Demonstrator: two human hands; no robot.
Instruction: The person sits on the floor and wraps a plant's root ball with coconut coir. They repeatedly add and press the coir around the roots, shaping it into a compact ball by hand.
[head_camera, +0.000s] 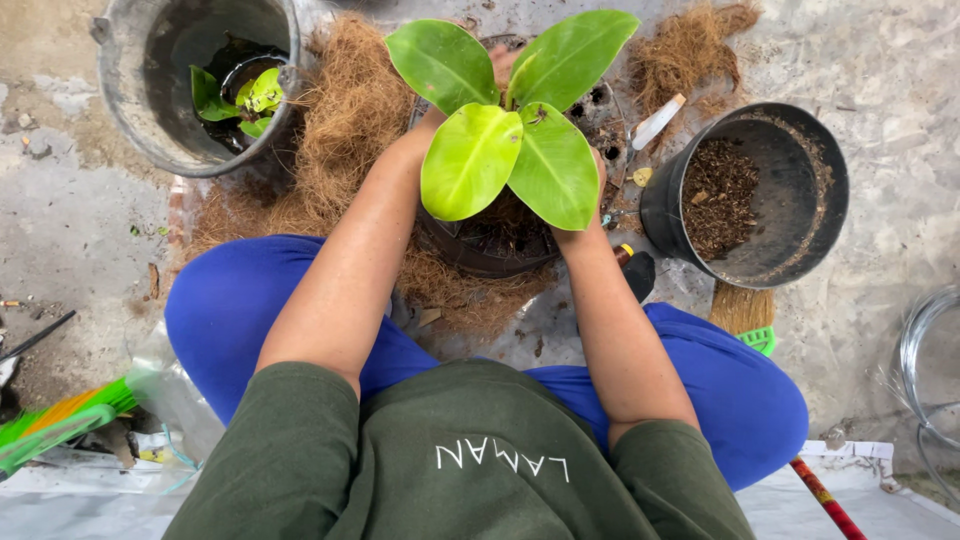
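A young plant with several broad lime-green leaves stands in a dark round pot on the ground between my knees. My left hand reaches in under the leaves on the pot's left side, and most of it is hidden by a leaf. At the pot's right side my right hand is also largely covered by foliage. Whether the fingers grip the stem, the soil or the pot rim is hidden.
A black pot partly filled with brown potting mix stands at the right. A grey bucket with a small potted plant is at upper left. Coconut fibre lies heaped around. A broom and wire coil are at right.
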